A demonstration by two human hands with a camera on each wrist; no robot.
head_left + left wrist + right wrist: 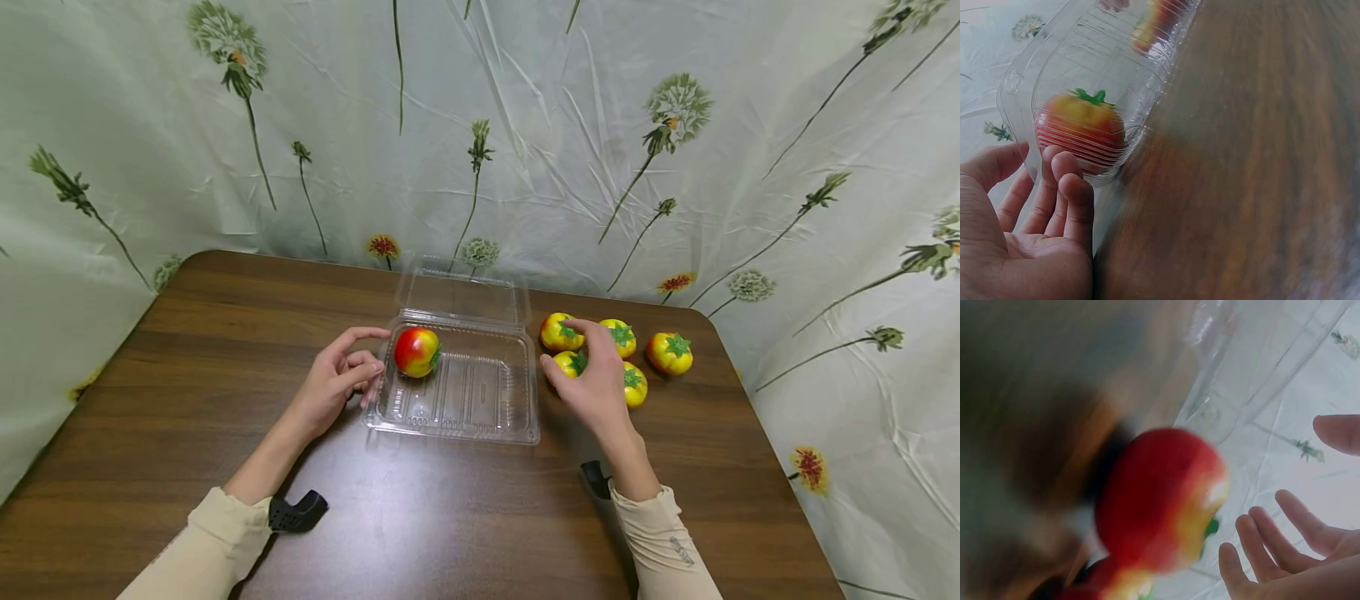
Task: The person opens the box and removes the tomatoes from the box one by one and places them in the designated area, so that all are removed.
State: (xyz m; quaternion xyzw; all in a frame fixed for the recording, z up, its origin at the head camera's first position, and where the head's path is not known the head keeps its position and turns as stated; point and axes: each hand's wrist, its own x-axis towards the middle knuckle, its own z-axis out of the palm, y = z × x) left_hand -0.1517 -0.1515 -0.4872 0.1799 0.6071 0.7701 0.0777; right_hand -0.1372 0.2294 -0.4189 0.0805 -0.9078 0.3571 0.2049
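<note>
An unlidded clear plastic clamshell container lies on the table with its lid folded back. One red-and-yellow tomato-like fruit with green leaves sits in its left end, also seen through the wall in the left wrist view. My left hand holds the container's left rim, thumb and fingers at the edge. Over a group of similar fruits hovers my right hand, thumb and fingers spread apart. It is nearest the front-left fruit and back-left fruit. In the right wrist view it holds nothing.
More of these fruits stand at the right, including a back-middle one, a front-right one and a far-right one. A flower-printed curtain hangs behind the brown wooden table.
</note>
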